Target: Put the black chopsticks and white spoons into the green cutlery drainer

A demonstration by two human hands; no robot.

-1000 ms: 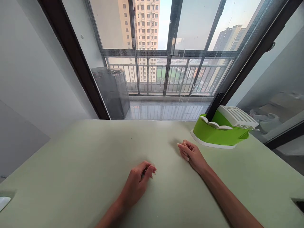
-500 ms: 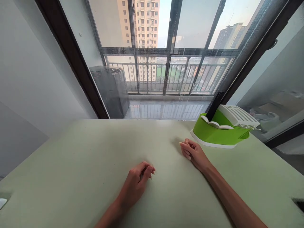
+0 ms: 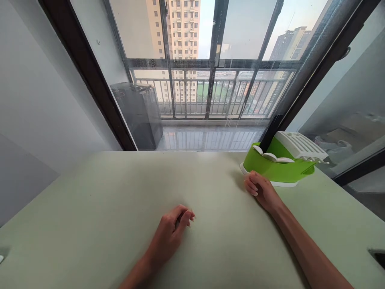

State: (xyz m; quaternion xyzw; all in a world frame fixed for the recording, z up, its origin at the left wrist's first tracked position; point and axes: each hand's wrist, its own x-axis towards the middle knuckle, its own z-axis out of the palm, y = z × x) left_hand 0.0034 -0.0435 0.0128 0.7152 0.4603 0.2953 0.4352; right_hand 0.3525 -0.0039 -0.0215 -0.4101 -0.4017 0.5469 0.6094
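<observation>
A person's right hand [image 3: 261,189] is sitting just in front of a green-and-white caddy [image 3: 275,169], hiding part of its white base; the view is leaving unclear whether they are touching. The fingers are forming a narrow curl, concealing the palm. Well left of the caddy and nearer the viewer, the left hand [image 3: 172,226] is lying over the pale green table [image 3: 126,192], its fingers bending into a loose, narrow curl, palm also hidden. Frame edges are cutting off a dark object [image 3: 379,257] right of the caddy and a white object [image 3: 1,259] far to its left.
</observation>
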